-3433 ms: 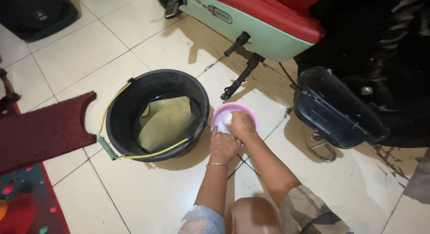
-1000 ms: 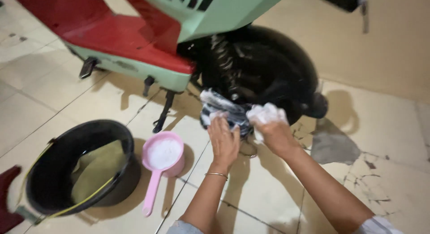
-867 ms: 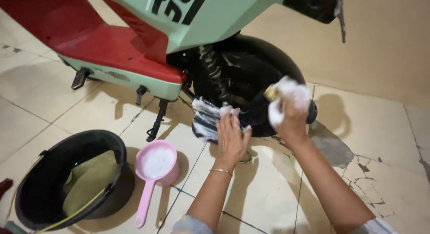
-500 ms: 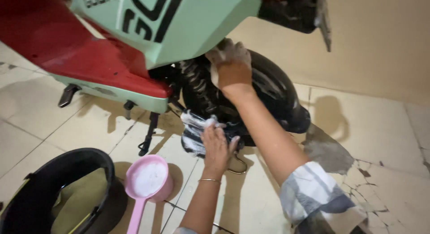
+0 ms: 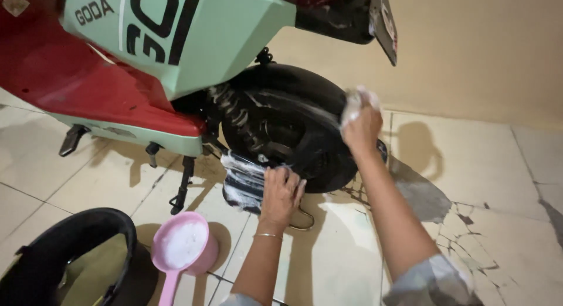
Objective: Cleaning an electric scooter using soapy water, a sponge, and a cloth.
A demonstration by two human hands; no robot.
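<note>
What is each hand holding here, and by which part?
The right hand grips a soapy sponge, bunched in its fingers against the black rear fender. The left hand holds nothing; it rests flat on the sudsy black cover.

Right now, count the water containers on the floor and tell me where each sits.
2. The black bucket sits at the bottom left, cut off by the frame edge. The pink dipper of suds stands just right of it, below the scooter. More may lie out of view.
</note>
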